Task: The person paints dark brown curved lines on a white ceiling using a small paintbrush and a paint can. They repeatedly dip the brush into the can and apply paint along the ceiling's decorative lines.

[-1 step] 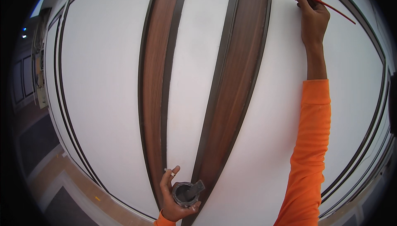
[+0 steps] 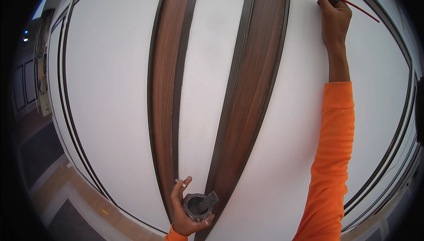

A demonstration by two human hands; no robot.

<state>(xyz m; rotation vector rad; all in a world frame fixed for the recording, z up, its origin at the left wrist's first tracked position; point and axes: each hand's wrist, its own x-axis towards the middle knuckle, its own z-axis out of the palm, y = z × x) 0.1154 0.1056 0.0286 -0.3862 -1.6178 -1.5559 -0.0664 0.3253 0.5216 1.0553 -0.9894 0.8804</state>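
High at the upper right, my right hand (image 2: 334, 2) pinches a thin red-handled paintbrush (image 2: 353, 5) near its metal ferrule. The dark bristle tip points left and lies at or very near the dark edge (image 2: 289, 2) of a brown wood-grain strip (image 2: 260, 64). Low in the view, my left hand (image 2: 185, 219) is wrapped round a small dark paint cup (image 2: 197, 212). A flat grey stirring stick (image 2: 207, 202) leans in the cup over dark paint. Between the left fingers sits a short whitish stick (image 2: 181, 182), too small to name.
A second brown wood-grain strip (image 2: 168, 64) with dark borders runs up the white wall panel (image 2: 207, 55). Dark trim (image 2: 62, 86) frames the panel at the left. Brown floor with dark mats (image 2: 70, 221) lies at the lower left.
My right hand and the brush have shifted slightly upward along the dark edge. The left hand and the cup have hardly moved.
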